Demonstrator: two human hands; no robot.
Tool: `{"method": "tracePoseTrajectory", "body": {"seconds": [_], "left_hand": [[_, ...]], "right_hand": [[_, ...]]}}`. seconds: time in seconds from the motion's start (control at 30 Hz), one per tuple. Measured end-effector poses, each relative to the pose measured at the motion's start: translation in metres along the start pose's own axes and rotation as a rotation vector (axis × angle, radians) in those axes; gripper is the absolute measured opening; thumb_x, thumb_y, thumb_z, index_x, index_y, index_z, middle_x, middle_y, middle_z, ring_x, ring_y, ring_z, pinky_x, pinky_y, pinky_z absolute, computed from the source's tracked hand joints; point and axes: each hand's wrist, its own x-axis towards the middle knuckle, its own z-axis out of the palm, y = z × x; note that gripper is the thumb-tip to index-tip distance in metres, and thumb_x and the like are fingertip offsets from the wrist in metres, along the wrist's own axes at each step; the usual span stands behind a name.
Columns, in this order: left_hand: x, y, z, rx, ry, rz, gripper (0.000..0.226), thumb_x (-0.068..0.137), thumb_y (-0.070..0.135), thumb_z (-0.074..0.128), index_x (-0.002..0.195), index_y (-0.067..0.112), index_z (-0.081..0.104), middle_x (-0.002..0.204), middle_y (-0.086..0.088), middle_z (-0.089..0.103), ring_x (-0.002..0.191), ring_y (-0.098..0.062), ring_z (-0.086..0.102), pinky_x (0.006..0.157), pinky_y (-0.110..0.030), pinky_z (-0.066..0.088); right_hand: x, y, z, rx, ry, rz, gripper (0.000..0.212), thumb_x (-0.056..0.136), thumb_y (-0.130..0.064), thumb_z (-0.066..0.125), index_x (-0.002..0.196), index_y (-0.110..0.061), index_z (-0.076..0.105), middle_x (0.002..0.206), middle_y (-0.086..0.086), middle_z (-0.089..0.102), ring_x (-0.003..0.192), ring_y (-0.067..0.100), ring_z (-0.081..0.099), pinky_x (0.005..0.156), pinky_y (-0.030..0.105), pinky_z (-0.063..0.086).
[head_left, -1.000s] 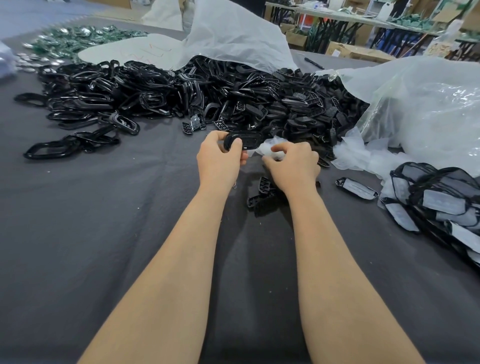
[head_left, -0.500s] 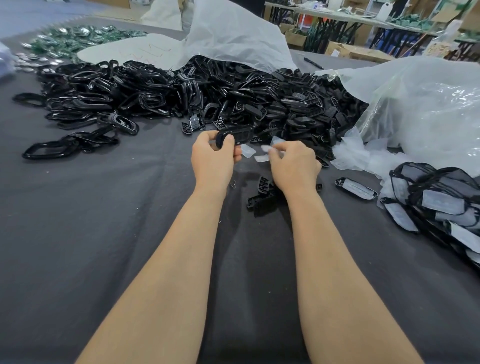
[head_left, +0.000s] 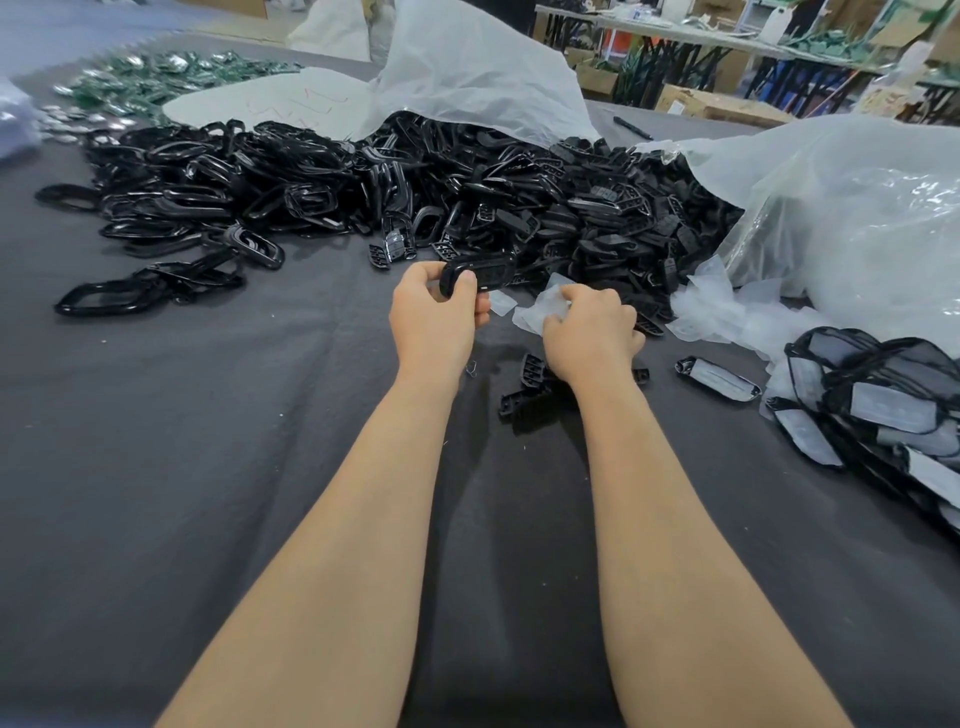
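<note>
My left hand (head_left: 434, 317) grips a small black plastic shell (head_left: 480, 273), held just in front of the big pile of black plastic parts (head_left: 467, 197). My right hand (head_left: 589, 332) is curled over thin clear film pieces (head_left: 530, 312) and pinches one of them; what lies under its palm is hidden. A small clear film piece (head_left: 501, 302) lies between the two hands. A few loose black parts (head_left: 524, 395) lie on the dark cloth (head_left: 208, 467) below my right wrist.
Black oval frames (head_left: 156, 280) spread at the left. Film-covered black parts (head_left: 883, 415) are heaped at the right, one single (head_left: 719, 379) nearer. A clear plastic bag (head_left: 857, 218) and crumpled film (head_left: 727, 317) lie right; a white sheet (head_left: 467, 73) covers the pile's back. Green parts (head_left: 171, 78) far left.
My left hand has drawn the black shell slightly left and up. My right hand has dropped lower onto the film pieces, and a small film piece now lies between the hands.
</note>
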Motion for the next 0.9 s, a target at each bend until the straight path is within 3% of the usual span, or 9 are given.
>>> {"method": "tracePoseTrajectory", "body": {"seconds": [0.2,0.37,0.47,0.57,0.63,0.73,0.9], "left_hand": [[0.0000,0.0006,-0.0003,-0.007,-0.008,0.004,0.014,0.095,0.008,0.055,0.091,0.020,0.050,0.077,-0.001,0.064,0.052,0.001,0.061,0.061,-0.017,0.054],[-0.0011,0.0018,-0.0006,-0.017,-0.009,0.003,0.020,0.095,0.008,0.054,0.087,0.025,0.048,0.078,-0.002,0.064,0.052,0.001,0.061,0.059,-0.015,0.052],[-0.0015,0.0028,-0.0008,-0.018,-0.011,-0.004,0.022,0.096,0.008,0.054,0.086,0.026,0.047,0.079,-0.002,0.063,0.052,0.000,0.061,0.060,-0.017,0.054],[-0.0014,0.0026,-0.0007,-0.012,-0.010,-0.008,0.021,0.096,0.008,0.054,0.086,0.025,0.048,0.078,-0.002,0.063,0.052,0.000,0.060,0.062,-0.019,0.055],[-0.0012,0.0024,-0.0009,-0.010,-0.009,-0.008,0.016,0.095,0.008,0.054,0.089,0.021,0.049,0.076,0.000,0.063,0.052,0.000,0.060,0.064,-0.021,0.056],[-0.0010,0.0023,-0.0011,-0.009,-0.007,-0.008,0.011,0.095,0.008,0.054,0.094,0.018,0.050,0.073,0.001,0.063,0.051,0.001,0.060,0.064,-0.022,0.056],[0.0001,0.0012,-0.0006,-0.002,-0.001,-0.016,0.009,0.095,0.008,0.055,0.096,0.017,0.052,0.071,0.003,0.063,0.052,0.000,0.061,0.067,-0.023,0.057]], "right_hand": [[-0.0030,0.0039,0.0024,0.156,0.146,-0.035,0.021,0.096,-0.027,0.049,0.112,-0.026,0.062,0.115,0.000,0.063,0.114,0.025,0.049,0.103,0.042,0.028],[-0.0017,0.0052,0.0010,0.268,0.298,-0.074,0.018,0.093,-0.028,0.056,0.102,-0.015,0.066,0.116,0.006,0.054,0.112,0.025,0.045,0.092,0.032,0.032],[-0.0007,0.0043,-0.0032,0.524,0.330,-0.142,0.013,0.094,-0.017,0.054,0.097,-0.009,0.064,0.093,0.001,0.062,0.082,0.010,0.054,0.068,0.011,0.033],[-0.0014,0.0048,-0.0050,0.669,0.292,-0.144,0.005,0.094,-0.014,0.053,0.094,-0.017,0.058,0.071,-0.010,0.058,0.059,0.001,0.050,0.057,0.006,0.037],[-0.0011,0.0059,-0.0041,0.710,0.241,-0.125,0.008,0.094,-0.014,0.053,0.096,-0.020,0.057,0.070,-0.006,0.061,0.056,0.002,0.051,0.058,0.009,0.039],[0.0018,0.0066,-0.0039,0.822,0.194,-0.065,0.008,0.095,-0.010,0.052,0.094,-0.016,0.057,0.074,-0.001,0.063,0.059,0.006,0.060,0.069,0.026,0.052],[0.0026,0.0049,-0.0047,1.030,0.107,0.032,0.016,0.095,-0.003,0.046,0.089,-0.017,0.050,0.088,0.002,0.057,0.048,0.001,0.061,0.056,0.014,0.052]]}}
